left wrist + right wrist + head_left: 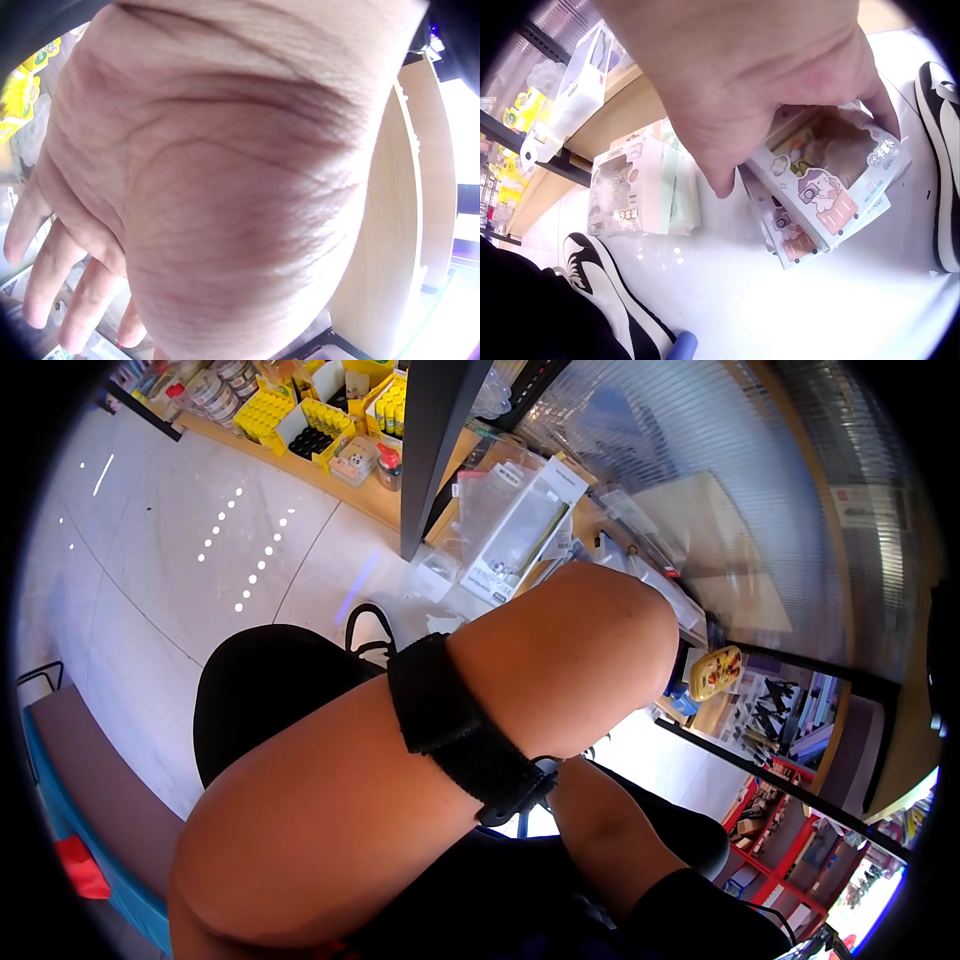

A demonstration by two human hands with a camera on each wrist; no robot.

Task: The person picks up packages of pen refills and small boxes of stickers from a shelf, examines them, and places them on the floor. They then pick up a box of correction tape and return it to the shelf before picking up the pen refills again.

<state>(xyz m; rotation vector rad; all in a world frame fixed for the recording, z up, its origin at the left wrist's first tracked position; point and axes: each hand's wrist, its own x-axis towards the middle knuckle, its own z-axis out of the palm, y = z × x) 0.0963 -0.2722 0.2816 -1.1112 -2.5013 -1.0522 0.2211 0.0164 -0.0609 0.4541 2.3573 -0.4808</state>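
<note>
My right hand (pixel 780 82) reaches down and grips a pale blue windowed box (pixel 832 172) between thumb and fingers, in the right wrist view. The box carries a cartoon animal with a camera and lies over a similar windowed box (pixel 791 236) near the white floor. In the left wrist view, the palm of my left hand (pixel 210 187) fills the picture, its fingers loosely extended over clear packages. In the head view, the left hand (pixel 570 660), beyond a black wrist strap (pixel 465 725), is bent away and hides its fingers; the right hand is hidden there.
More windowed boxes (pixel 630 191) stand on the floor by a black-and-white shoe (pixel 604 300). A low wooden shelf bears a clear pencil case box (pixel 525 530); a dark post (pixel 440 450) rises beside it. Yellow boxes (pixel 315 430) stand at the back. A bench (pixel 100 790) is at left.
</note>
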